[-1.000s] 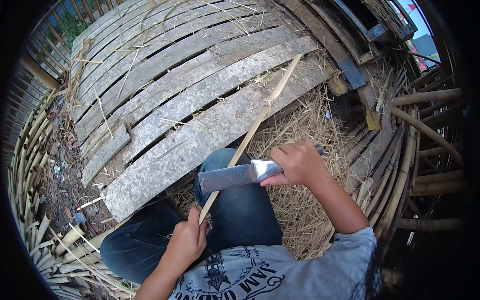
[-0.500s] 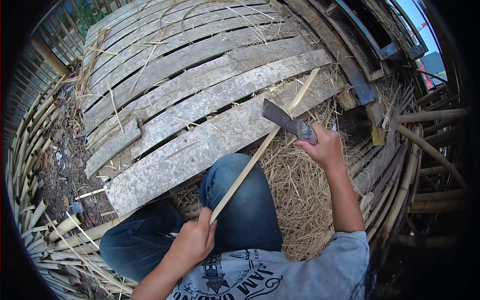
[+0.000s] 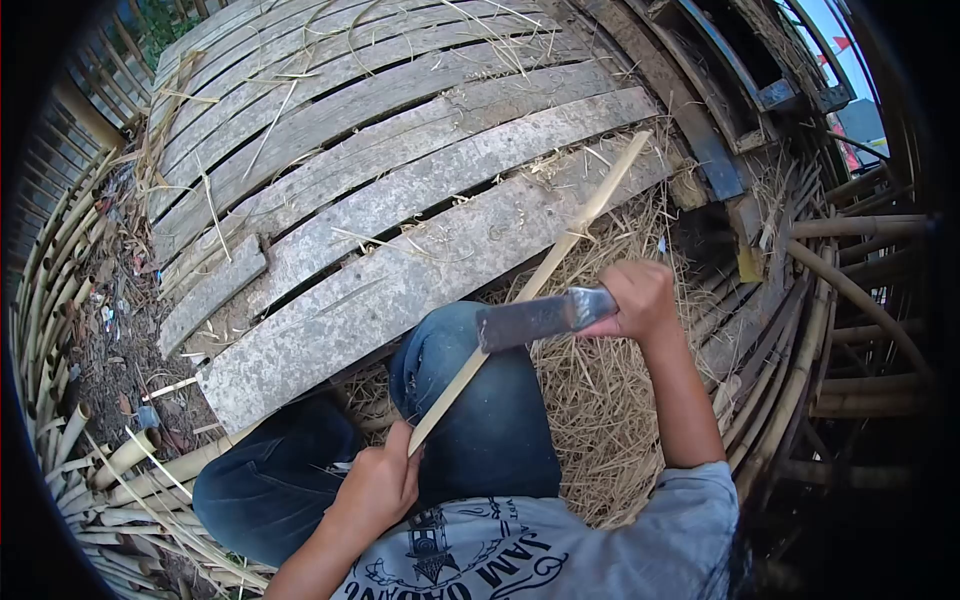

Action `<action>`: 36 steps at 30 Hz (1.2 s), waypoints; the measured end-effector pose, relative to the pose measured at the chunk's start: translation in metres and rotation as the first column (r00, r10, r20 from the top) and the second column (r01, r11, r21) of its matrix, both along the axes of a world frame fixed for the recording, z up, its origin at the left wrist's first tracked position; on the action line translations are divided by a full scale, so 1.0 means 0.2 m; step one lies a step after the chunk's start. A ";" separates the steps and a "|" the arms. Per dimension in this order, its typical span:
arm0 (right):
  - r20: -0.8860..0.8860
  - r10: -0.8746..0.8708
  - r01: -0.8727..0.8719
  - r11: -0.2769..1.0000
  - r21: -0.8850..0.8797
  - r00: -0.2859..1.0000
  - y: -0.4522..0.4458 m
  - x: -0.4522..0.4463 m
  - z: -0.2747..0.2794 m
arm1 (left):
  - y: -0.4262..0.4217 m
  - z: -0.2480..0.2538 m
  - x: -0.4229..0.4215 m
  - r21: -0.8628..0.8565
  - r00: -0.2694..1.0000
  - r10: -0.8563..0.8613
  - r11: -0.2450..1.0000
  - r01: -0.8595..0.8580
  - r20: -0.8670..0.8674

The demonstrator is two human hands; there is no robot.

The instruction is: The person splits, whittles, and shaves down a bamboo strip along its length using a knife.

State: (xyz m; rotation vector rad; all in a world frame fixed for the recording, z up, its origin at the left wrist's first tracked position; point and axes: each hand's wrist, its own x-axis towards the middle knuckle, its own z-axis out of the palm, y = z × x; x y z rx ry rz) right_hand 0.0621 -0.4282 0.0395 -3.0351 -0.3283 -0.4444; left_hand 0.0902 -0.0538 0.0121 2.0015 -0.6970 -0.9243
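A long pale bamboo strip [image 3: 548,265] slants from my lap across my raised knee to the edge of the plank platform. My left hand [image 3: 377,484] is closed around its near end. In my right hand [image 3: 637,303] is the handle of a broad-bladed machete [image 3: 530,322], whose short, dark blade has a squared tip. The blade lies across the strip above my knee; whether it touches the strip I cannot tell. A notch or curled shaving shows on the strip farther out, near the platform edge.
The weathered plank platform [image 3: 350,310] fills the space ahead, with loose fibres scattered on it. Shavings [image 3: 610,430] cover the ground by my right leg. Cut bamboo poles [image 3: 130,465] are piled at left, and more poles [image 3: 860,228] stand at right beside a blue-edged wooden frame [image 3: 715,165].
My right hand has drawn the machete down along the strip, from near the platform edge to above my knee. My left hand keeps its hold. The view has shifted slightly.
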 end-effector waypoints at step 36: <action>-0.450 -0.167 0.322 0.900 0.294 0.877 0.43 -0.13 0.01 | -0.09 -0.02 0.00 -0.189 0.787 0.024 0.966 -0.177 -0.616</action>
